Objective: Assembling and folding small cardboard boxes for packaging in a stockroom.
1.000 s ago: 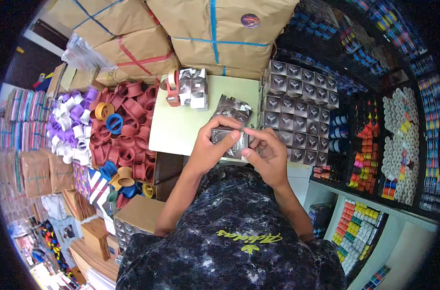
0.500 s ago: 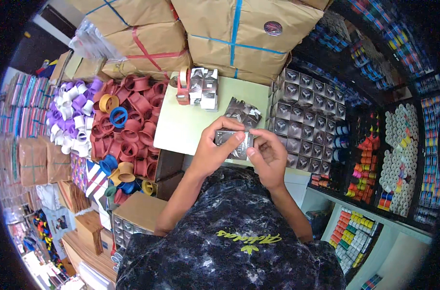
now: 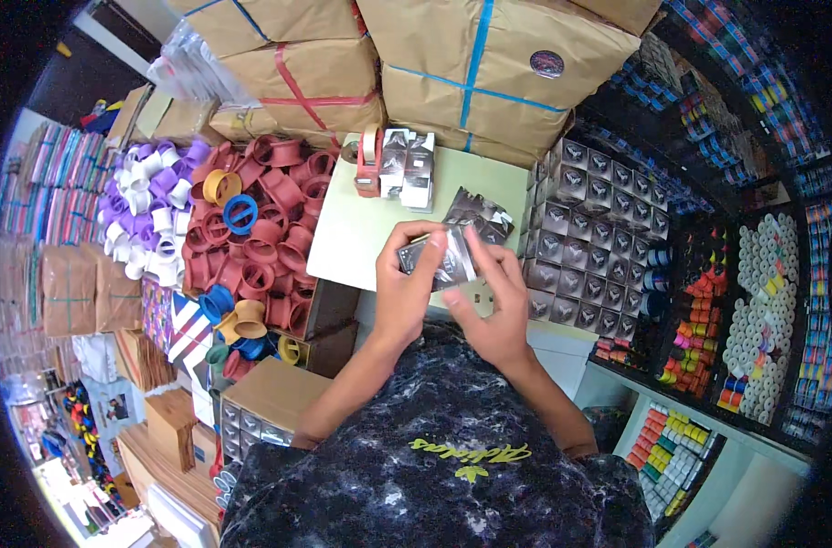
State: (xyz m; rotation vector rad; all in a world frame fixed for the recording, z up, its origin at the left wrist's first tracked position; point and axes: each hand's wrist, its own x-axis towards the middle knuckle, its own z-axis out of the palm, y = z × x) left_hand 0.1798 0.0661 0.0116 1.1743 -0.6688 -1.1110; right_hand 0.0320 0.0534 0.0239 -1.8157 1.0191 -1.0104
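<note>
A small dark grey carton (image 3: 445, 267) with lighter printing is between my hands, over the near edge of the pale tabletop. My left hand (image 3: 407, 269) grips its left part, thumb across the face and fingers behind. At its right end is my right hand (image 3: 496, 297), with fingertips on the upper corner and the thumb by the lower edge. Just beyond lie several flat dark cartons (image 3: 478, 216), partly hidden by my fingers. A red tape dispenser (image 3: 368, 164) stands farther back, beside upright black-and-white cartons (image 3: 407, 169).
Finished-looking dark boxes (image 3: 580, 242) form a tall stack on the right. Left of the tabletop (image 3: 347, 242) is a heap of red plastic rings (image 3: 260, 242). Large brown-paper parcels (image 3: 425, 55) wall off the back. Thread-spool shelves (image 3: 763, 310) line the far right.
My right hand has opened out, its fingers straighter along the carton's right end. The carton has tilted in my hands. The whole view has shifted slightly.
</note>
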